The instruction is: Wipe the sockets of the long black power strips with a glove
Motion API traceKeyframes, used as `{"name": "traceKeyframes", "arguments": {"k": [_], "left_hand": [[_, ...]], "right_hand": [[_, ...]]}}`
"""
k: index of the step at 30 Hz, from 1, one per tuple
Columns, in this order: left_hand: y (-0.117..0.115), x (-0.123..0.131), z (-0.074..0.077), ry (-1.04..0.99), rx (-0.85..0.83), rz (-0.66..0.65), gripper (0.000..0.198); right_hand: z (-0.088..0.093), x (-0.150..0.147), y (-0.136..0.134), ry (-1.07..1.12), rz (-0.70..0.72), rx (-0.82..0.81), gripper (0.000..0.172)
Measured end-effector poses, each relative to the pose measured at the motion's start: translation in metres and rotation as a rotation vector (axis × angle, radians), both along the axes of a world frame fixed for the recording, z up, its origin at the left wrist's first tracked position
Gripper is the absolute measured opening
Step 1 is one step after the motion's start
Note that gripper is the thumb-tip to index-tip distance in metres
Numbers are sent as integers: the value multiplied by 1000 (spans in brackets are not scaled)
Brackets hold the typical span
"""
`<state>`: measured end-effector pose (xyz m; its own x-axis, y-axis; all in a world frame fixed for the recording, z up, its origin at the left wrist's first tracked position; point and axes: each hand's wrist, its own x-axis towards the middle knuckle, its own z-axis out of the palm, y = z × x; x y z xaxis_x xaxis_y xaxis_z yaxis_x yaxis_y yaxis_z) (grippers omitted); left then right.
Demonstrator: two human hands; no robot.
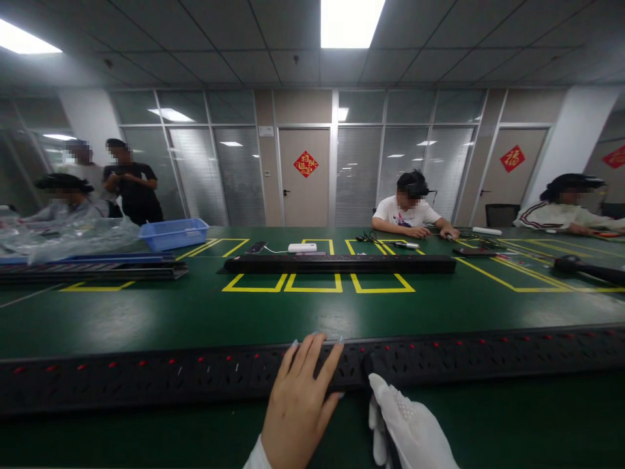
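Observation:
A long black power strip runs across the near part of the table, with rows of sockets and small red lights or buttons along it. My left hand, bare, rests on the strip near its middle, fingers spread over the sockets. Just to its right, my right hand, in a white dotted glove, is closed around a black elongated tool. The tool's upper end is at the strip's face; whether it enters a socket I cannot tell. Its lower part is mostly hidden by the glove.
Another long black strip lies farther back on the green table, near yellow tape outlines. A white power bank sits behind it. At left are a blue basket, metal channels and plastic bags. Co-workers sit across the table.

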<state>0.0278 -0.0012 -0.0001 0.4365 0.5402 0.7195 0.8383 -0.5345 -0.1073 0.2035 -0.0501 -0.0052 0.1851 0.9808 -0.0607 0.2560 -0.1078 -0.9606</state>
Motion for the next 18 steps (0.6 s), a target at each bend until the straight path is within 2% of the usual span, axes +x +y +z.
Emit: {"name": "traceKeyframes", "arguments": {"k": [3,6,9,12,15,18], "left_hand": [[2,-16,1,17,-5,-8,54],[6,-35,2,17,-1,-6,53],[7,-44,3,55,-20,39,56],[5,-32,1,64,-12,89,60],[1,-9,-4,23,20,45,61],[1,7,-9,-16,26,58,60]], "right_hand": [[-7,-6,0,-229,5,181,37],[-13,-22,5,-398,37,273,46],[-13,-41,9,-330,15,261,49],[-8,-49,8,-247,51,179,47],[-5,-47,7,-201,101,139,46],[-7,-46,7,-185,53,141,49]]}}
